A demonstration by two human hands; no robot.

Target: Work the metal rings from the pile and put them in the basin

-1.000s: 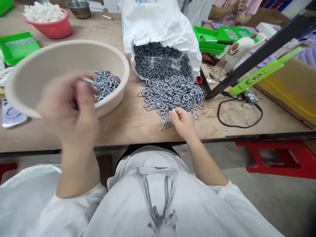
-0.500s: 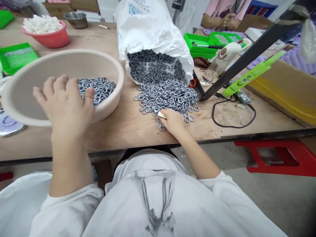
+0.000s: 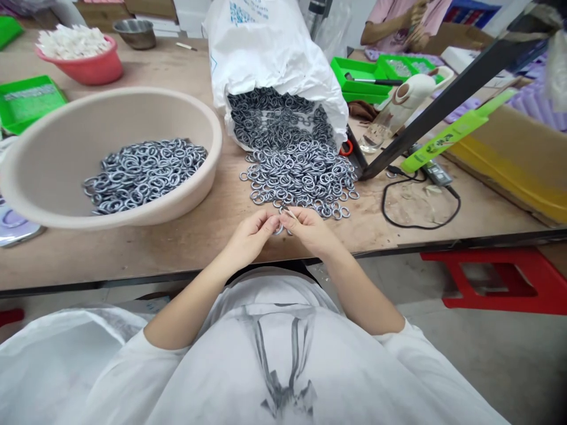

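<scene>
Both my hands meet at the table's front, just below a heap of grey rings (image 3: 305, 177). The fingers of my left hand (image 3: 250, 236) are closed in a pinch, with a single grey ring (image 3: 279, 229) at their tips. Closed too, my right hand (image 3: 312, 231) grips a small, thin, pale tool (image 3: 291, 215) that has a dark tip; its exact kind is unclear. The heap spills from the mouth of a white sack (image 3: 274, 53). More grey rings (image 3: 150, 174) lie in a large beige basin (image 3: 48, 141) on the left.
A dark slanted post (image 3: 443, 94) rises right of the heap, near a clear bottle (image 3: 390, 118) and a black cable (image 3: 394, 225). Green trays (image 3: 354, 74) and a pink bowl (image 3: 88, 66) stand farther back. Another person's arm (image 3: 385, 30) shows at the top right.
My left hand has come from above the beige basin to join my right hand by the heap, its fingers now closed. The right hand has shifted slightly, still gripping the pale tool.
</scene>
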